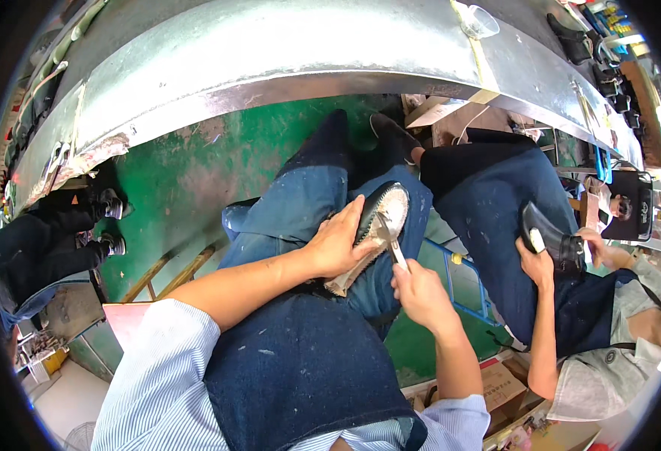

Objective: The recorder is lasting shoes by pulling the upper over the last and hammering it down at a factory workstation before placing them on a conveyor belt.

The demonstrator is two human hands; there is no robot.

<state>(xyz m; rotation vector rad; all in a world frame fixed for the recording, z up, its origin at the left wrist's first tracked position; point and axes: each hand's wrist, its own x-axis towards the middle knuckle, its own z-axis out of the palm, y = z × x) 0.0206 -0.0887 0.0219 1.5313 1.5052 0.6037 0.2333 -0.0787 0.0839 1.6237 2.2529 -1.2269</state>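
Observation:
A black shoe [398, 203] lies sole up across my lap, its toe pointing away from me. Its underside is bare and pale, with pleated black upper folded in around the edge. My left hand [339, 239] grips the shoe from the left, fingers along its side. In my right hand [423, 293] is a small hammer-like metal tool [395, 246], its head at the middle of the pale underside. Whether the head touches the underside or is just above it, I cannot tell.
Ahead curves a long metal-topped workbench [270, 45], with a clear plastic cup [479, 22] on it. At my right a co-worker holds a black boot [544, 233]. Another person's legs [52, 240] show at the left. A blue metal frame [465, 282] stands between the seats.

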